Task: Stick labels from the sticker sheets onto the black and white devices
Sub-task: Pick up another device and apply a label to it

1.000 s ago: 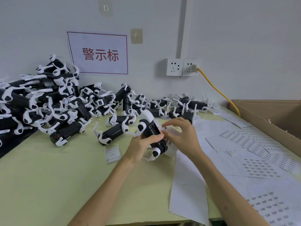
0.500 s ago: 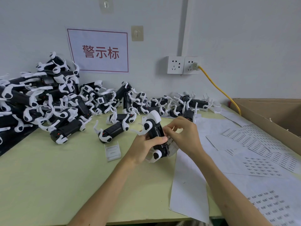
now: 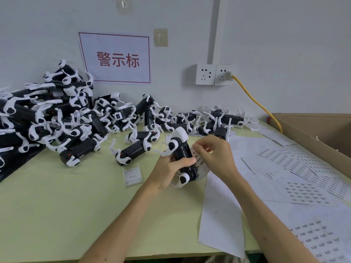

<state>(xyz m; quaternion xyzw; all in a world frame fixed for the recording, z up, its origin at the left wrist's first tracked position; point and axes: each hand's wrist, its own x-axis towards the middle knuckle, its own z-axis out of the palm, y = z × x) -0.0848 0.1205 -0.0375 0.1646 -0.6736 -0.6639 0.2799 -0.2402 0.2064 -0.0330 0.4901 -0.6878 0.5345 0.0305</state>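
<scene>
My left hand (image 3: 171, 168) grips a black and white device (image 3: 182, 154) above the middle of the yellow-green table (image 3: 57, 215), its thumb lying across the black body. A small sticker sheet (image 3: 200, 164) with red print lies against the device's right side. My right hand (image 3: 214, 155) is at that sheet, fingertips pinched at its upper edge beside the device; whether a label is between them is hidden. More sticker sheets (image 3: 302, 192) are spread on the right of the table.
A large heap of black and white devices (image 3: 57, 118) fills the left and back of the table. A small clear plastic part (image 3: 132, 175) lies left of my hands. A cardboard box (image 3: 322, 133) stands at the right edge; a yellow cable (image 3: 258, 105) runs from a wall socket.
Both hands and the held device stay in nearly the same place. My right hand's fingertips have shifted slightly along the sticker sheet beside the device.
</scene>
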